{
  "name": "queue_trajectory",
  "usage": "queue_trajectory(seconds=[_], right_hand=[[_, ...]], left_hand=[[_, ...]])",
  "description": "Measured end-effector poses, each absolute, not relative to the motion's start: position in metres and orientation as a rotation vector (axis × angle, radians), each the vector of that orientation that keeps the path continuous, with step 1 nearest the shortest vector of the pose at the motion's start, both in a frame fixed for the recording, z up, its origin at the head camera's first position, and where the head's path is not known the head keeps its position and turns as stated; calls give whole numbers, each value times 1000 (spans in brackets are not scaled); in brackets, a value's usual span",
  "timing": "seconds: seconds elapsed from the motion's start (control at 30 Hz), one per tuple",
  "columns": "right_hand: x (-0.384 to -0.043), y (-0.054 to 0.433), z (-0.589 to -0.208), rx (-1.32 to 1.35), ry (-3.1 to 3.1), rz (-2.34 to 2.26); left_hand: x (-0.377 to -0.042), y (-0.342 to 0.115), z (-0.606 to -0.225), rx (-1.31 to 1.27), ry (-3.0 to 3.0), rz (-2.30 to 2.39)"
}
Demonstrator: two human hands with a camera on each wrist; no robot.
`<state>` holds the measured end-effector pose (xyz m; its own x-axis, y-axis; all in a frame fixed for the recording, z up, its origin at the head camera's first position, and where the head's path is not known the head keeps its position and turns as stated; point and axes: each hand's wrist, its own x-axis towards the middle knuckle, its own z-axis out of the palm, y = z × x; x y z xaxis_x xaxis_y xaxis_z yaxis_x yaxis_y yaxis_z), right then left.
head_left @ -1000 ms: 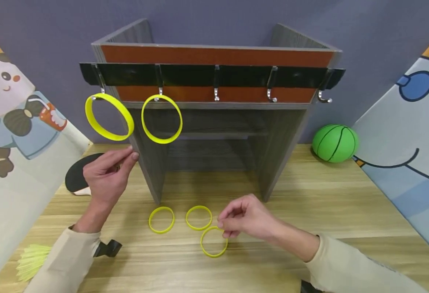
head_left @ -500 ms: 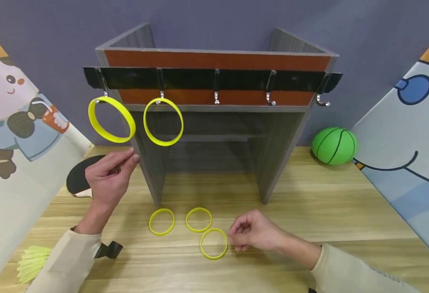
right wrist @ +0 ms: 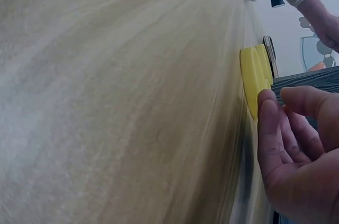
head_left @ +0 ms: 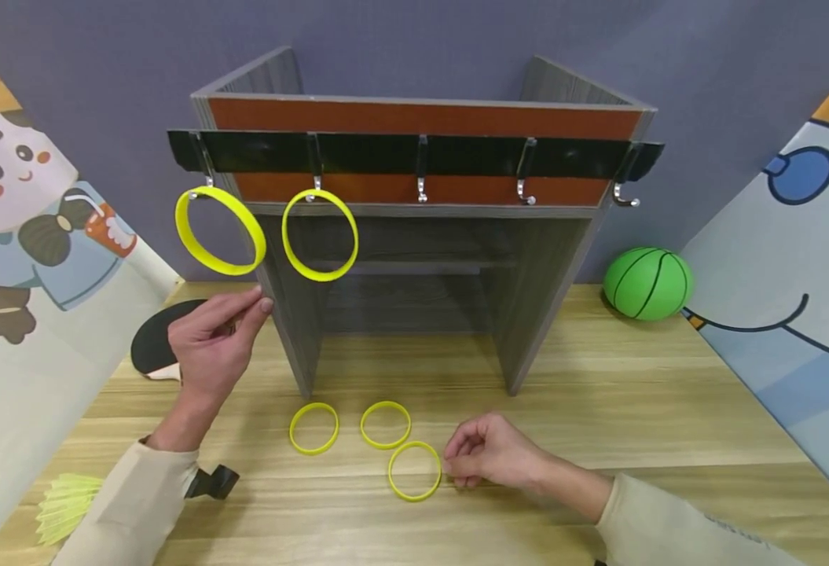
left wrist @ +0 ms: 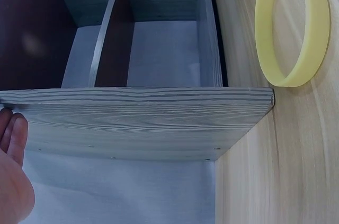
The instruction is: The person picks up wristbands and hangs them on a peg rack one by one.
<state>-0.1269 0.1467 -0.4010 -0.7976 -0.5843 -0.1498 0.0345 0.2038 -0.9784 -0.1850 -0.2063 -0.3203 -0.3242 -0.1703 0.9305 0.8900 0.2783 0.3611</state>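
Observation:
Two yellow wristbands hang from the hook rack [head_left: 372, 153] in the head view: one wristband [head_left: 262, 240] on the leftmost hook, another wristband [head_left: 356, 236] on the second. My left hand [head_left: 212, 342] is raised just below the leftmost band, fingertips right by the shelf's left side panel [left wrist: 132, 123], thumb and forefinger close together, holding nothing visible. Three more bands lie on the table: a left wristband [head_left: 291, 432], a middle wristband [head_left: 409, 428] and a near wristband [head_left: 390, 475]. My right hand [head_left: 495, 452] hovers low beside the near one, fingers loosely curled, with a small gap between thumb and forefinger.
A grey wooden shelf unit [head_left: 548, 291] stands at the back and carries the rack; its other hooks are bare. A green ball [head_left: 647, 283] sits to its right. On the left lie a black table tennis paddle [head_left: 155, 338] and a yellow shuttlecock [head_left: 67, 507].
My right hand has drawn back to the right and slightly towards me, off the near wristband's edge. My left hand holds its place below the hanging band. The wristbands stay put.

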Motion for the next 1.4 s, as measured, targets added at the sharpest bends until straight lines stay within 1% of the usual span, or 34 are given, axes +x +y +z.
queue_trajectory(seconds=[0.23,0.57,0.87,1.4], right_hand=[[-129,145,-405,-474,1999,-1622],[-131,140,-404,-439,2031,-1574],[-138,134,-406,-236,1973,-1588],[-138,130,-409,-281,1999,-1569]], left_hand=[[-183,-203,-315,-711,-1462,-1273],[-186,-208,-319,-705,-1469,-1267],[-184,-207,-320,-706,-1476,-1272],[-177,-199,-314,-701,-1474,-1262]])
